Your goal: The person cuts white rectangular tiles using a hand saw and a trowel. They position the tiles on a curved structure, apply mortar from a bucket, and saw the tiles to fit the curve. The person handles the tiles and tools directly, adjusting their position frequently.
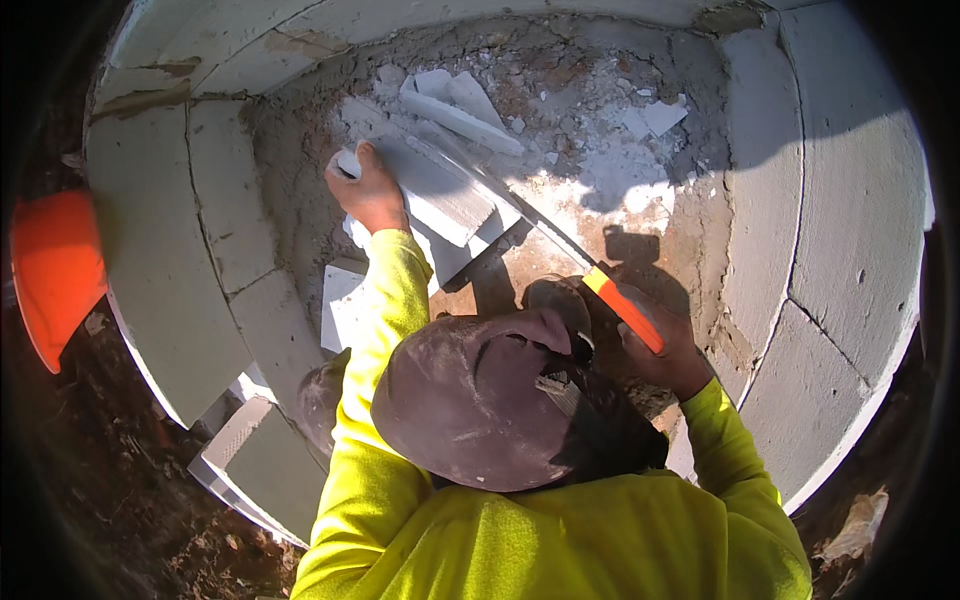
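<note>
My left hand (368, 190) grips the upper left end of a pale lightweight block (445, 200), which lies over other white pieces. My right hand (668, 352) is closed on the orange handle (620, 305) of a hand saw. The saw's long metal blade (560, 238) runs diagonally up to the left across the block, close to its far right side. My dark-trousered bent leg (490, 400) lies just below and between my arms.
Curved walls of grey blocks (830, 190) surround me, over a rough mortar-smeared floor (685, 270). Broken white chunks (450, 105) lie toward the back. An orange plastic object (55, 280) sits outside the left wall, and a loose block (260, 465) is at lower left.
</note>
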A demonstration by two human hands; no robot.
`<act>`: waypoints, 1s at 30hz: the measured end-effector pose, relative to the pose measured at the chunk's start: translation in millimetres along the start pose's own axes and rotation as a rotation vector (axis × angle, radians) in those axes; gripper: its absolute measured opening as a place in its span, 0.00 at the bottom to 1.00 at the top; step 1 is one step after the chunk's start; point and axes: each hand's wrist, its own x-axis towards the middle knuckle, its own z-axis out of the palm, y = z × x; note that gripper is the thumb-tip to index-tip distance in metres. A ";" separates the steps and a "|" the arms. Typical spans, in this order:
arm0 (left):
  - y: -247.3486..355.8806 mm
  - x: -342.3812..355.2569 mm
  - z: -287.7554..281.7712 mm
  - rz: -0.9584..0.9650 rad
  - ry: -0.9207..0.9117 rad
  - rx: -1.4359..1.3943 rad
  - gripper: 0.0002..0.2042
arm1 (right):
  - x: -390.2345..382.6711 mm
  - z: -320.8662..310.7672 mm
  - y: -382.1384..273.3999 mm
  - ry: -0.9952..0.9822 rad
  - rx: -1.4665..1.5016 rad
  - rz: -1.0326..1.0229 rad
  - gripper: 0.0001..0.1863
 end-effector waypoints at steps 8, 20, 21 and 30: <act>-30.9 4.0 -44.2 -0.508 -0.122 -0.473 0.13 | 25.3 -11.1 84.4 0.007 -0.424 -0.181 0.26; -4.5 37.9 -99.1 -0.507 -0.187 -1.747 0.23 | 195.4 100.9 -113.8 -0.414 -0.020 -0.425 0.38; -10.6 41.9 -98.2 -0.506 -0.182 -1.764 0.23 | 199.0 108.3 -126.3 -0.446 -0.071 -0.509 0.38; -5.3 -39.4 -93.0 -0.517 -0.073 -1.143 0.23 | 200.0 125.5 -88.9 -0.347 -0.721 -0.824 0.38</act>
